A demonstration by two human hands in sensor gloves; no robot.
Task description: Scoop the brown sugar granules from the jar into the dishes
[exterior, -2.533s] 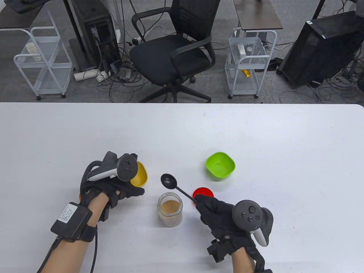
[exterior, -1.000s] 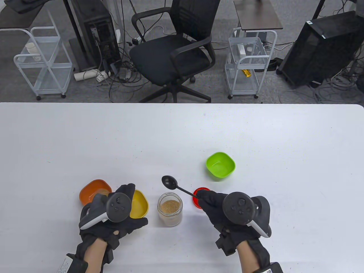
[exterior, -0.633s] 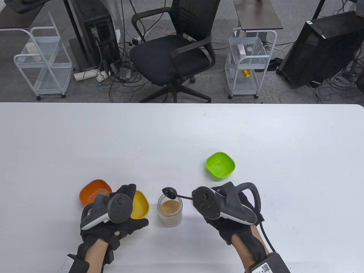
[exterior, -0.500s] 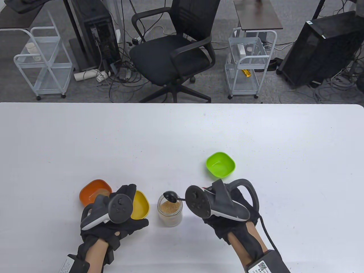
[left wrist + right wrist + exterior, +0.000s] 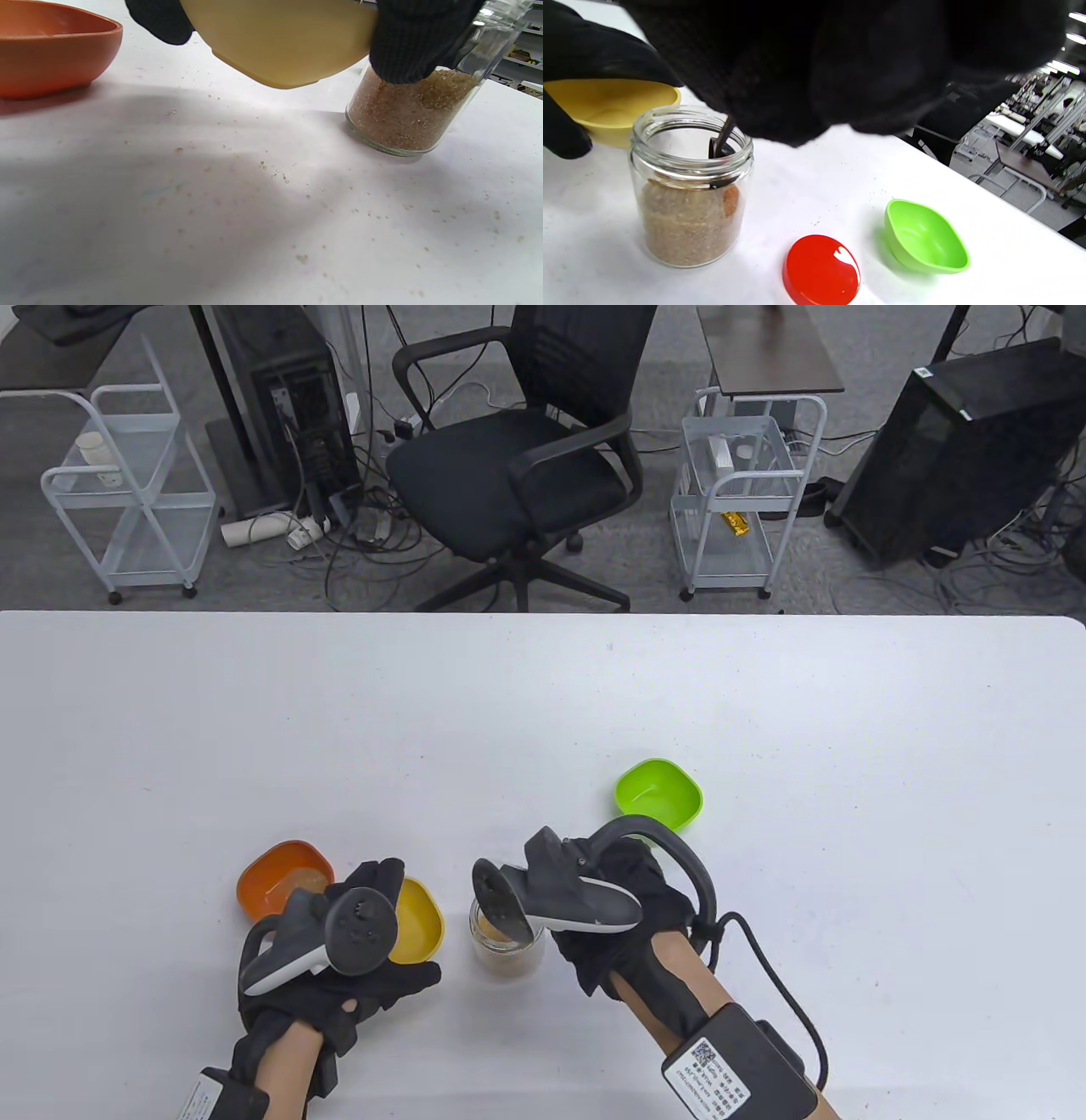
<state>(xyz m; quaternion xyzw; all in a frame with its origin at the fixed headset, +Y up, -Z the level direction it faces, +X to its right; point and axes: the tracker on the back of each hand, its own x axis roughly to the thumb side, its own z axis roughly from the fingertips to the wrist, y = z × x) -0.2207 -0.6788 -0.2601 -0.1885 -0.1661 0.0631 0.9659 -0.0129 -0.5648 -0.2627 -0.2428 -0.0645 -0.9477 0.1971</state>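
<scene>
The white table carries everything, and the glass jar near its front edge serves as the landmark. The jar stands upright and open, about two-thirds full of brown sugar granules. Up and to the right of the jar sits the green dish, on its own. Well to the jar's left lies the orange dish, and between it and the jar is the yellow dish. The red lid lies flat just right of the jar, seen in the right wrist view.

The left hand grips the yellow dish by its rim, fingers curled around it, and the left wrist view shows the dish lifted clear of the table, close beside the jar. The right hand is directly over the jar, closed around the black spoon, whose bowl dips into the sugar inside the jar.

Half a second ago the spoon bowl was just above the jar's mouth with the right hand off to the jar's right; the hand has since swung over the jar and the spoon has gone down inside. The left hand has barely shifted.
</scene>
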